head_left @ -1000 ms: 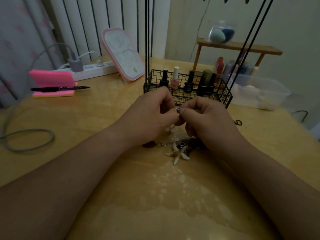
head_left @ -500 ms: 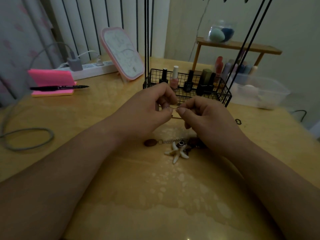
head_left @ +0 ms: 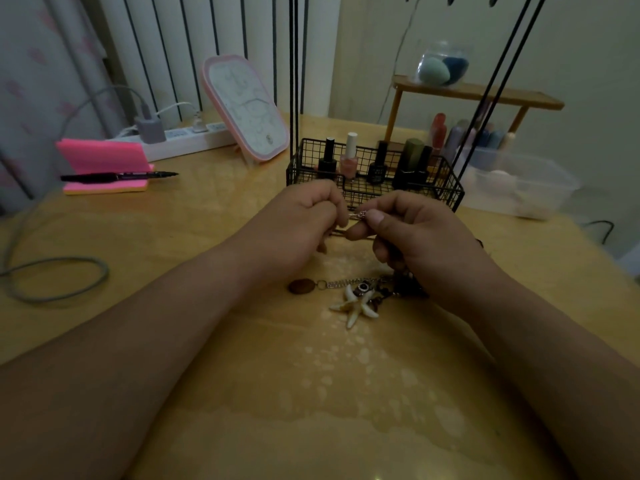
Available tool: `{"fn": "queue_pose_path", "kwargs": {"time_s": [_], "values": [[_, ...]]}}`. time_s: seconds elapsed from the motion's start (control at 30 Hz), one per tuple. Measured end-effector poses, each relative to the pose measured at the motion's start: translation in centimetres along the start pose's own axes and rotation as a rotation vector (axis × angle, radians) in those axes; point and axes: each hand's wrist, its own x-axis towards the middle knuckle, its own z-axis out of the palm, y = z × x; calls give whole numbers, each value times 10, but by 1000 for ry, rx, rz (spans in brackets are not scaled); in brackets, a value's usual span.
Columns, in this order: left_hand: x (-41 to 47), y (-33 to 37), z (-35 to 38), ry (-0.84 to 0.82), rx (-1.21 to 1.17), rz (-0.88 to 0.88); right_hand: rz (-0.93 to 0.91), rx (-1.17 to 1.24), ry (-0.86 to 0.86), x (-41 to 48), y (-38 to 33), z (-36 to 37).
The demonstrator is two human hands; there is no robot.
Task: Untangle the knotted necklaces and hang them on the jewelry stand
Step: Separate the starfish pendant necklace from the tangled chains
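Step in hand, by my read: teasing a small metal clasp (head_left: 360,214) or knot free, just in front of the wire basket (head_left: 374,183) at the foot of the jewelry stand. To do it well: grip close on both sides, roll the link betw. thumb & forefinger, short gentle pulls only. Leave slack in whatever trails down so nothing cinches tighter.

Pose: both forearms reach in toward the basket, wrists lifted off the surface (head_left: 207,244). The left hand (head_left: 294,230) is curled, fingertips nipping the clasp's left end. The right hand (head_left: 426,244) pinches the right end w/ thumb & forefinger, other fingers (head_left: 384,252) tucked under; can't tell if they hold more chain.

The rest of the necklaces (head_left: 346,282) lie heaped on the surface, nearer the person than the basket: white starfish pendant (head_left: 356,304), brown oval bead (head_left: 302,286), partly under the right hand.
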Motion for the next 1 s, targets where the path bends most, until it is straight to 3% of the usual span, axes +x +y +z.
{"fn": "queue_pose_path", "kwargs": {"time_s": [0.2,1.0], "values": [[1,-9,6,46,311,156,-56,-127,37,-2,3,4],[3,-12,4,91,315,226,-81,-189,79,-2,5,9]]}}
